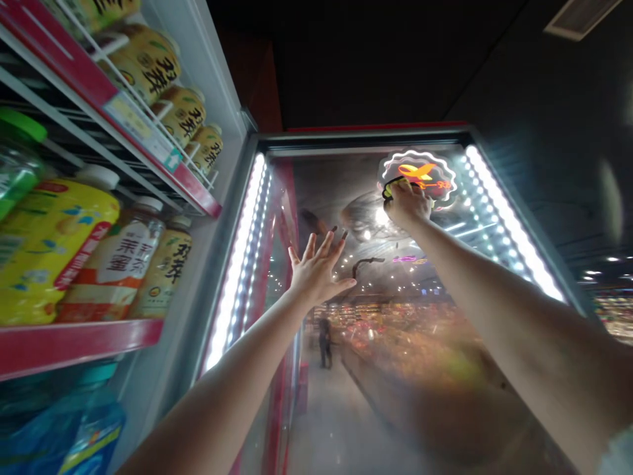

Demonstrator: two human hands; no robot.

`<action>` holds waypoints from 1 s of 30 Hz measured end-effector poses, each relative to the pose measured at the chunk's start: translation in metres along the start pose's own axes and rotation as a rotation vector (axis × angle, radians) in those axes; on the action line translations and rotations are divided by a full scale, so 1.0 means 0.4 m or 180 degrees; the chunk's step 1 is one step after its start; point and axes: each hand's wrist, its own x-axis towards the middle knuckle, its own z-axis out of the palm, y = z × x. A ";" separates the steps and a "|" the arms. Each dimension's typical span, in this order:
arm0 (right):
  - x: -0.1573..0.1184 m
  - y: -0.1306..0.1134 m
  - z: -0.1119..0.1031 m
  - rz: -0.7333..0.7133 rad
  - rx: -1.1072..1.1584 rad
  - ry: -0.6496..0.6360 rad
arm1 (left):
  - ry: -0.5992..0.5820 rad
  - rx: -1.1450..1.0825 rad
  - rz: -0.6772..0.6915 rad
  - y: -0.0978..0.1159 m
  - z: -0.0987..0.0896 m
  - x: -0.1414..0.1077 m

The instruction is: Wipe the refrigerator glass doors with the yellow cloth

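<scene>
A framed glass door (366, 409) of a drinks cooler stands open in front of me, fogged and smeared in patches. Against its left-centre part, my left hand (319, 272) is raised with fingers spread, holding nothing; it appears to rest flat on the pane. Higher up and to the right, my right hand (411, 206) is closed around a bunched dark-and-yellow cloth (390, 189), pressed to the upper glass. Most of the cloth is hidden under my fingers. A glowing scalloped sign (419, 173) shows right behind that hand.
Bright LED strips run down the left (240, 257) and right (514, 224) sides of the door frame. At left, cooler shelves (99, 340) hold several bottles (123, 254) and yellow cans (143, 63). Through the glass appear a distant person (325, 342) and a store aisle.
</scene>
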 end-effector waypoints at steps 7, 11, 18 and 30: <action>-0.041 -0.229 0.038 -0.1504 0.0198 -0.0252 | -0.0050 0.0010 -0.0005 0.001 -0.002 -0.007; -0.047 -0.116 0.019 -0.1548 0.0188 -0.0269 | -0.0087 0.0041 0.0086 -0.010 -0.003 -0.013; 0.044 -0.128 0.036 -0.0337 0.0278 0.0094 | -0.0148 0.0108 0.0168 -0.019 0.002 -0.023; -0.023 -0.180 0.040 -0.1007 0.0270 -0.0108 | -0.0286 0.0089 0.0034 -0.050 -0.001 -0.077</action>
